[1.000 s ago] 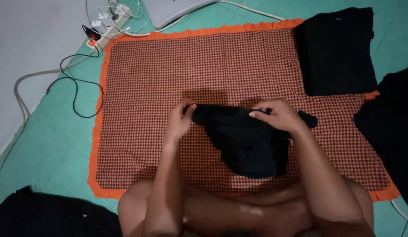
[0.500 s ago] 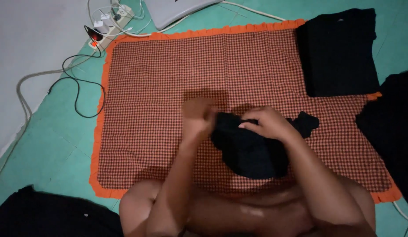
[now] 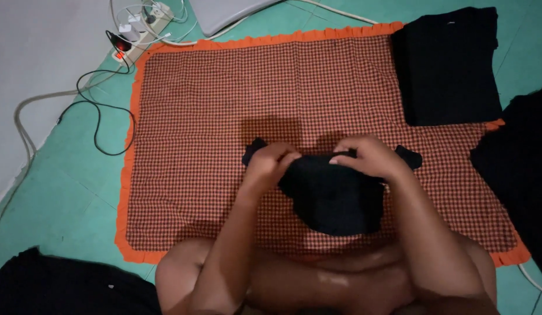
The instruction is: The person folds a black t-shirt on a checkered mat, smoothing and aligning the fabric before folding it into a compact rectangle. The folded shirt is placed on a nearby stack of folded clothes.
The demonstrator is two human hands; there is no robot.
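Both the left hand (image 3: 270, 166) and right hand (image 3: 370, 157) pinch the top edge of a small black garment (image 3: 335, 195), held over the checked cloth (image 3: 224, 116) toward 6 o'clock. A loose pinch could let one corner drop, leaving the garment bunched unevenly.

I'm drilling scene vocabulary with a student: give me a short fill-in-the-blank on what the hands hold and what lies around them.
1. Both the left hand and the right hand grip a small garment whose colour is ____.
2. The checked mat has a frilled border coloured ____.
3. The folded black garment lies on the mat's far ____ corner.
4. The power strip lies on the ____ floor.

Missing words: black; orange; right; green
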